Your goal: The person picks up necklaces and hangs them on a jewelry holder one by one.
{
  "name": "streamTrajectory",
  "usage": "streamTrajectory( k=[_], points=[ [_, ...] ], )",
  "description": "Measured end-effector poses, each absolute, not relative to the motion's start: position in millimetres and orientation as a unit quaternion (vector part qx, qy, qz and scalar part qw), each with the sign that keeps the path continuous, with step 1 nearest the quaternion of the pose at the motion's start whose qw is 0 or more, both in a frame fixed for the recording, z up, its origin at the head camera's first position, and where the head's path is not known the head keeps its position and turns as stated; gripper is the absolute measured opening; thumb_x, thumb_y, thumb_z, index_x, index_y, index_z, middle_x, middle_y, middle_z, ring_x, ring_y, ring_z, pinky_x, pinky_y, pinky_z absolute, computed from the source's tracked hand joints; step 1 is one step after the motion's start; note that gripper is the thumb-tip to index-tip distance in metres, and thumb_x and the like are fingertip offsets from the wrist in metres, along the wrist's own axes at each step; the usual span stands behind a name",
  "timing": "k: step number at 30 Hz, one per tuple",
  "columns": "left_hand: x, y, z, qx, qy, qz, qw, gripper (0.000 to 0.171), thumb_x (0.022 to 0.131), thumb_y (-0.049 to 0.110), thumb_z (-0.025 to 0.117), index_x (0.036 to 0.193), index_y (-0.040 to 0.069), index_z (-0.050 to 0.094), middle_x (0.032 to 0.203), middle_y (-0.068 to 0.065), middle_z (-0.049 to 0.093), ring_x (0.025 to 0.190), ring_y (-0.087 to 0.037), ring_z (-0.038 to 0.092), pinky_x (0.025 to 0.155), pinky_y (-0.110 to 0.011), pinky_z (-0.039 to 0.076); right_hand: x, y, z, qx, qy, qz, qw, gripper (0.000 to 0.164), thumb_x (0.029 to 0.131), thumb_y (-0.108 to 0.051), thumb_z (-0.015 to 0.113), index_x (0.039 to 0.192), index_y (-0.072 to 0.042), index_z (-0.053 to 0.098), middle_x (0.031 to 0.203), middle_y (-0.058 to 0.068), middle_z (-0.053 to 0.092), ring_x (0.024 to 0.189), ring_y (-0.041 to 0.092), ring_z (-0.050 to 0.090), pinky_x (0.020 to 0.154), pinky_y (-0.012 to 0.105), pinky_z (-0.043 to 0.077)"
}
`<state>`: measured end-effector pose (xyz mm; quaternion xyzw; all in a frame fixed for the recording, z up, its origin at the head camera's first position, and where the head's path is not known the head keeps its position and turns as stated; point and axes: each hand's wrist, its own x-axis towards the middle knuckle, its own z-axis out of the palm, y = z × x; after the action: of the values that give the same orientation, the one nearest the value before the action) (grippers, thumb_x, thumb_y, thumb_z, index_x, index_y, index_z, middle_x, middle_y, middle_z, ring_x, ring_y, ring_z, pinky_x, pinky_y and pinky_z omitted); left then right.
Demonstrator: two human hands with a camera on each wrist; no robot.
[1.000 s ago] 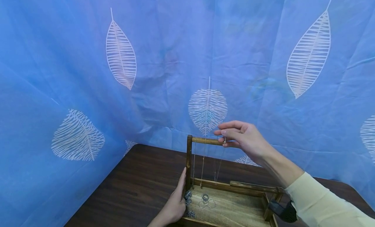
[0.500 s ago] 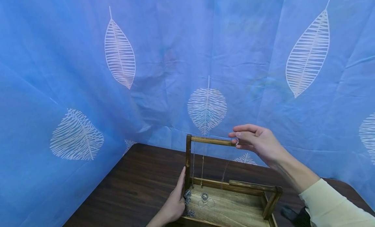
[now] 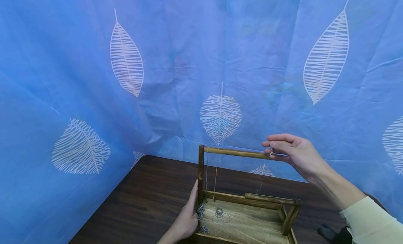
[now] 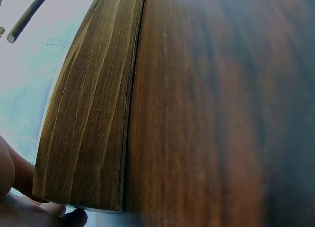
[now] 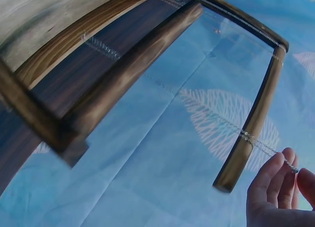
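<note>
A wooden jewellery stand [image 3: 248, 199] with two horizontal bars and a tray base stands on the table. My right hand [image 3: 302, 151] pinches a fine silver chain necklace [image 5: 263, 147] beside the free end of the upper bar [image 3: 236, 152]. In the right wrist view the necklace passes across that bar near its end, with its lower strands trailing away. My left hand [image 3: 185, 217] rests against the stand's left side, its visible finger straight along the upright post [image 3: 201, 174]. Two thin necklaces [image 3: 215, 181] hang at the left of the upper bar.
Loose rings or hoops [image 3: 219, 214] and dark clustered jewellery pieces [image 3: 201, 210] lie at the tray's left. The shorter lower bar [image 3: 270, 198] juts leftward from the right post [image 3: 290, 219]. Behind the dark wood table [image 3: 151, 191] hangs a blue leaf-patterned cloth [image 3: 176, 62].
My right hand has moved right along the upper bar to its free end, carrying the pinched necklace. The left hand has stayed at the stand's side.
</note>
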<state>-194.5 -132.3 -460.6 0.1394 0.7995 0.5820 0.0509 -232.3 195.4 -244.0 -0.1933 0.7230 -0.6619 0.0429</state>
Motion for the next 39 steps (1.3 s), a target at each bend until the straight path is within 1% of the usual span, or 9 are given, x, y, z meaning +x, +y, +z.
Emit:
streamTrajectory(
  k=[9,11,16,20,23,27,30,36,39],
  points=[
    [-196.0,-133.7,-461.0,0.143,0.798,0.584,0.049,0.112,0.076,-0.030,0.028,0.162,0.032,-0.010,0.167,-0.007,-0.008,0.150,-0.040,0.006,0.114,-0.060,0.025,-234.7,229.3,-250.5,-0.186,0.700,-0.689,0.035,0.026,0.101,-0.013,0.060,0.125,-0.007,0.069,0.116,0.004,0.073,0.101,0.020,0.071,0.090,0.034,0.055],
    [-196.4,-134.1,-461.5,0.145,0.797,0.584,0.049,0.112,0.076,-0.030,0.028,0.162,0.033,-0.010,0.167,-0.007,-0.009,0.150,-0.040,0.006,0.114,-0.059,0.025,-235.9,236.1,-251.9,-0.183,0.693,-0.696,0.032,0.025,0.101,-0.012,0.060,0.124,-0.007,0.070,0.115,0.004,0.074,0.098,0.020,0.072,0.089,0.034,0.056],
    [-196.9,-134.4,-461.7,0.145,0.799,0.582,0.046,0.114,0.077,-0.029,0.028,0.160,0.038,-0.011,0.168,-0.007,-0.008,0.150,-0.040,0.007,0.114,-0.059,0.025,-240.4,250.7,-253.7,-0.183,0.676,-0.714,0.026,0.023,0.101,-0.006,0.059,0.120,-0.007,0.073,0.113,0.005,0.074,0.095,0.021,0.073,0.086,0.033,0.057],
    [-197.0,-134.1,-461.0,0.144,0.800,0.581,0.046,0.113,0.078,-0.029,0.028,0.161,0.037,-0.011,0.168,-0.007,-0.008,0.150,-0.040,0.007,0.115,-0.060,0.022,-243.2,258.0,-253.3,-0.179,0.662,-0.727,0.027,0.023,0.100,-0.004,0.058,0.117,-0.007,0.074,0.112,0.006,0.074,0.094,0.021,0.073,0.086,0.032,0.057],
    [-197.2,-134.0,-461.0,0.147,0.800,0.580,0.044,0.110,0.078,-0.028,0.028,0.162,0.032,-0.010,0.168,-0.007,-0.008,0.150,-0.040,0.007,0.115,-0.061,0.019,-245.2,259.7,-253.1,-0.175,0.663,-0.728,0.026,0.022,0.100,-0.005,0.060,0.116,-0.006,0.074,0.111,0.006,0.075,0.092,0.021,0.073,0.086,0.032,0.057],
    [-196.6,-133.9,-460.8,0.148,0.800,0.580,0.041,0.111,0.077,-0.028,0.027,0.162,0.033,-0.010,0.168,-0.007,-0.008,0.151,-0.039,0.006,0.115,-0.061,0.018,-248.2,258.8,-253.2,-0.169,0.671,-0.722,0.024,0.021,0.099,-0.007,0.062,0.117,-0.007,0.073,0.112,0.005,0.074,0.091,0.021,0.073,0.085,0.033,0.057],
    [-195.9,-133.6,-460.4,0.145,0.799,0.581,0.042,0.113,0.077,-0.029,0.027,0.161,0.036,-0.010,0.167,-0.008,-0.008,0.151,-0.039,0.006,0.115,-0.061,0.018,-249.7,255.9,-253.2,-0.162,0.678,-0.717,0.026,0.021,0.099,-0.010,0.063,0.118,-0.009,0.073,0.113,0.004,0.074,0.091,0.020,0.073,0.085,0.032,0.057],
    [-194.7,-132.2,-459.7,0.144,0.798,0.583,0.048,0.114,0.076,-0.030,0.028,0.161,0.036,-0.011,0.167,-0.007,-0.008,0.151,-0.039,0.005,0.115,-0.061,0.018,-250.7,245.3,-253.7,-0.165,0.691,-0.703,0.030,0.021,0.100,-0.012,0.062,0.118,-0.013,0.072,0.113,0.001,0.074,0.090,0.018,0.072,0.084,0.031,0.057],
    [-194.1,-131.5,-459.2,0.142,0.799,0.583,0.048,0.113,0.077,-0.030,0.028,0.161,0.035,-0.010,0.168,-0.007,-0.008,0.151,-0.039,0.006,0.115,-0.061,0.018,-251.4,237.9,-253.1,-0.167,0.697,-0.696,0.032,0.021,0.100,-0.014,0.062,0.119,-0.013,0.071,0.114,0.001,0.073,0.091,0.018,0.071,0.085,0.031,0.057]
  ],
)
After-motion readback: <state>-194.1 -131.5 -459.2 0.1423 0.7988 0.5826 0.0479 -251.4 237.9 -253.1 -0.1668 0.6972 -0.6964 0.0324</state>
